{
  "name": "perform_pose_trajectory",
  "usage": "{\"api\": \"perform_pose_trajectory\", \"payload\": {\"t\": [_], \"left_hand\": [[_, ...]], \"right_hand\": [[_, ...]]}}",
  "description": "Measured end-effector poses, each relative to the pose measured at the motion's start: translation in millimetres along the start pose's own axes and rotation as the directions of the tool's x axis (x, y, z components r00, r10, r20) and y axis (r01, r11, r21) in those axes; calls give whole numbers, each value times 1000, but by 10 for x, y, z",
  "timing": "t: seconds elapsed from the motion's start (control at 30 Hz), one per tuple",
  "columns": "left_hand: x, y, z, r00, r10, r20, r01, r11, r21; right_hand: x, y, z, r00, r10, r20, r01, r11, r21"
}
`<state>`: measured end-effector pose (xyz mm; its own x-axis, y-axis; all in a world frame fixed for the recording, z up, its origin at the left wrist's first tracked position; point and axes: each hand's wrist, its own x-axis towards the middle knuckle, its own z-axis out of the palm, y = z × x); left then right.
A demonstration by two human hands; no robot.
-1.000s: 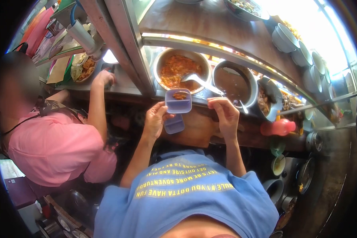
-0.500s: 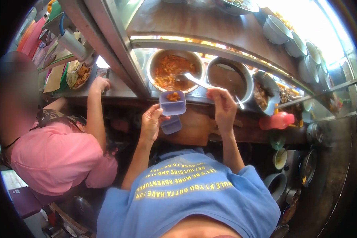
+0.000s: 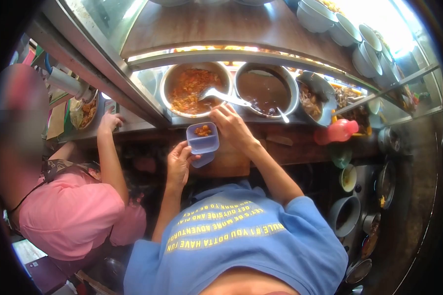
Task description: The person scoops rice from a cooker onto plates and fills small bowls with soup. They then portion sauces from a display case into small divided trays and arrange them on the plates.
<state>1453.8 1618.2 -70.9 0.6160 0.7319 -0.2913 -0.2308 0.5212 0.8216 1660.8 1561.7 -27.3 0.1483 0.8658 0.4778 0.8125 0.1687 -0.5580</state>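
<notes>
My left hand grips a purple two-compartment lunch box by its left side. Chunks of orange-brown food lie in the upper compartment; the lower one shows a bare bottom. Under the box, the matching lid part juts out. My right hand is just right of the box, near the pot rim, its fingers loosely bent and partly apart, with nothing visible in them. A metal serving spoon rests in the pot of reddish stew, its handle sticking out to the right above my right fingers.
Right of the stew stands a pot of dark brown sauce with a spoon in it. Farther right are a meat bowl and a pink bottle. A metal rail and shelf overhang the pots. A pink-clad person works at left.
My right hand has moved left and down from the spoon's handle toward the lunch box. The spoon stays in the stew. The whole view has shifted, with the pots now farther left.
</notes>
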Motion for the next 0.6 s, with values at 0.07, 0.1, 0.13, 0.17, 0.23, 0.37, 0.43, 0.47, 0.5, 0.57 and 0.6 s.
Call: {"api": "perform_pose_trajectory", "payload": {"t": [0.07,0.1,0.13,0.17,0.23,0.37,0.43,0.47,0.5,0.57,0.6], "left_hand": [[-4,-37,-7,1000,-7,-1,7,1000,-3],[-16,-57,9,1000,-15,11,15,1000,0],[-18,-71,26,1000,-25,11,25,1000,11],[-16,-80,44,999,-32,11,32,999,21],[-32,-114,100,999,-43,25,42,999,32],[17,-186,224,993,-101,69,99,995,31],[34,-218,315,987,-124,106,120,992,47],[54,-234,361,983,-133,129,127,990,57],[60,-233,418,978,-137,154,131,990,47],[111,-287,491,975,-127,182,117,991,66],[131,-306,520,971,-130,202,115,990,85]], "right_hand": [[37,20,59,997,54,57,-50,995,-81],[14,7,67,998,69,-2,-69,995,-71],[-13,-40,-26,997,77,-12,-78,994,-79],[-26,-140,-194,994,76,-81,-80,996,-48],[-105,-314,-619,972,163,-172,-162,987,21],[-592,-14,-1224,914,344,-215,-401,845,-353],[-836,291,-1288,918,359,-165,-394,872,-291],[-904,454,-1256,922,359,-146,-380,910,-163],[-895,556,-1218,926,342,-159,-367,915,-168],[-870,704,-1171,925,342,-166,-345,939,10],[-845,768,-1151,927,331,-176,-334,942,10]]}}
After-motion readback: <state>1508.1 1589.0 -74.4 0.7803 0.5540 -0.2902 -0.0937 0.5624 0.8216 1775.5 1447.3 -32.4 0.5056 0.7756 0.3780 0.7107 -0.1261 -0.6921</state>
